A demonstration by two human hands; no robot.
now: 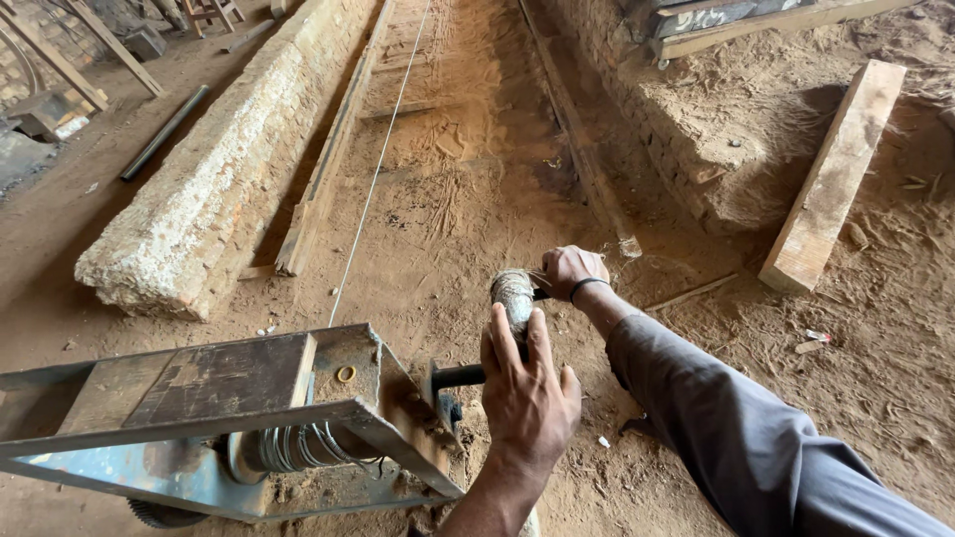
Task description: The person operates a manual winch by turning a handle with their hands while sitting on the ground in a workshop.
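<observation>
**Both hands clamped on winch crank**

Left hand [530,390] wrapped around the crank handle [514,298], fingers closed. Right hand [571,270] gripping its far end, wristband showing. Crank just right of the steel winch frame [214,403], cable [378,164] running away over sand. Open dirt to the right, up to a plank [834,179].

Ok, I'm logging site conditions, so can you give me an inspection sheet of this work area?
Surface: sandy dirt ground, loose debris.
Job's things: metal winch frame with wire wound on its drum; wrapped crank handle.
Clutter: wooden beam, plank, pipe.
Hands: left hand grips the crank handle's near end; right hand grips its far end.
Cables: taut wire running away from the winch.
Surroundings: long rough masonry block; brick edge.
</observation>
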